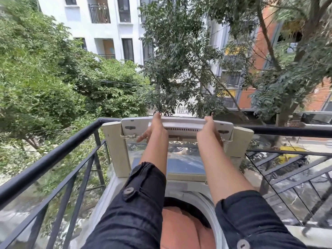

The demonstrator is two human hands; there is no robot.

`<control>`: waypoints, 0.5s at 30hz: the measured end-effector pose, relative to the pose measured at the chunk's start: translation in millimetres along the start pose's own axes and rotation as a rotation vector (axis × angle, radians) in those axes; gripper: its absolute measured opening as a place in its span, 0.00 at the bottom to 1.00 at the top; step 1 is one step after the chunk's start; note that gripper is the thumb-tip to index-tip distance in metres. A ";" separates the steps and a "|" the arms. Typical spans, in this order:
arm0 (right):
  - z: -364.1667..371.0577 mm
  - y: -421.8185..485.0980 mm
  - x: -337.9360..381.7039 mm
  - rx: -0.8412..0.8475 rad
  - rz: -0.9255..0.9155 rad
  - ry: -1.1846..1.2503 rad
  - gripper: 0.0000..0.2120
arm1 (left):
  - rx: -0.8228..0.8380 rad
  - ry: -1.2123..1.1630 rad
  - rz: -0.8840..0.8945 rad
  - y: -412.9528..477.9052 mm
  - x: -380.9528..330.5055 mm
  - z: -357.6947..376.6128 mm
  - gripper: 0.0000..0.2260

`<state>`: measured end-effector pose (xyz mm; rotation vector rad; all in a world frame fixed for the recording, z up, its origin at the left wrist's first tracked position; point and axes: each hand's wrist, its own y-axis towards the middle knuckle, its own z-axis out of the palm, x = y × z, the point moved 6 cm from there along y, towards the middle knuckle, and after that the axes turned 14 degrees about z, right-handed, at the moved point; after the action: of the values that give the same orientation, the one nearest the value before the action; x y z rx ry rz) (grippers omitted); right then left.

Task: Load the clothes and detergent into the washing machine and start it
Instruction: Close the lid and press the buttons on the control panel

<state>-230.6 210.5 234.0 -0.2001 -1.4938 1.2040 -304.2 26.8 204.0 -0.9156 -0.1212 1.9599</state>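
Balcony railing point(53, 155) behind washer. Left hand point(155, 130) and right hand point(211, 131) grip raised lid point(177, 128) top edge, fingers curled over, fingertips probably hidden. Orange cloth point(181, 229) in drum.

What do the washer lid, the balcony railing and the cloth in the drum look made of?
Washer lid: cream moulded plastic frame, matte and somewhat yellowed, around a clear reflective pane, glass or acrylic, can't tell. Both hands, left hand and right hand, grip its top edge.
Balcony railing: probably painted metal, black with a dull sheen.
Cloth in the drum: soft woven fabric, matte terracotta, loosely folded.
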 end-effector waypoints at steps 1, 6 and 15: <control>-1.4 -0.1 0.5 0.017 -0.004 -0.022 0.51 | 0.071 0.051 -0.062 6.2 4.4 4.4 0.43; -27.4 -3.9 -14.9 0.104 -0.031 -0.096 0.33 | 0.134 0.520 0.047 -35.0 -19.2 -34.7 0.48; -81.4 11.0 -56.8 0.301 0.123 0.002 0.17 | 0.089 0.549 0.260 -106.6 -45.4 -116.9 0.39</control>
<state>-150.7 221.4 175.3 -0.0907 -1.2939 1.5099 -140.2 18.8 190.9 -1.4278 0.4160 1.8520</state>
